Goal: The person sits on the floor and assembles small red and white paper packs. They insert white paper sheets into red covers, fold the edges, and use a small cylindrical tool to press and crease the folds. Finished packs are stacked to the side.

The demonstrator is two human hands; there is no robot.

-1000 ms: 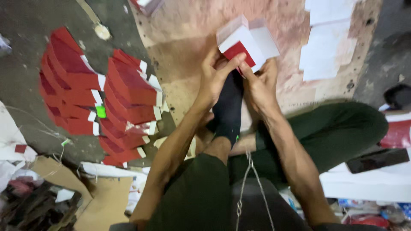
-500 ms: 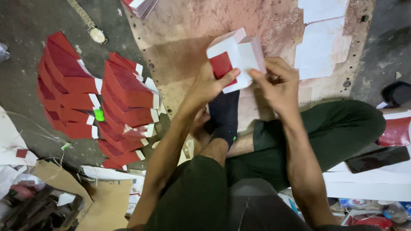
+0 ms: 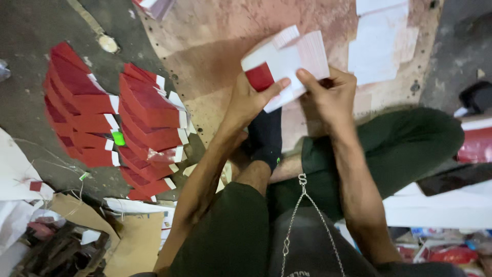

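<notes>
A small white and red cardboard box (image 3: 285, 62), partly folded, is held above a worn wooden board (image 3: 215, 46). My left hand (image 3: 251, 100) grips it from below, with the thumb lying on its white face beside the red patch. My right hand (image 3: 328, 95) holds the box's right side, the index finger pressing on the white panel. Under both hands are my crossed legs in dark green trousers and a foot in a black sock (image 3: 265, 136).
Two rows of flat red and white box blanks (image 3: 148, 118) lie overlapping on the grey floor at the left. White sheets (image 3: 379, 46) rest on the board at the upper right. Brown cardboard scraps (image 3: 128, 246) and clutter sit at the lower left; red packaging (image 3: 476, 143) at the right.
The box has turned in my hands and tilted so its white faces point up. My right hand shifted from behind the box to its right side, finger now pressing the panel.
</notes>
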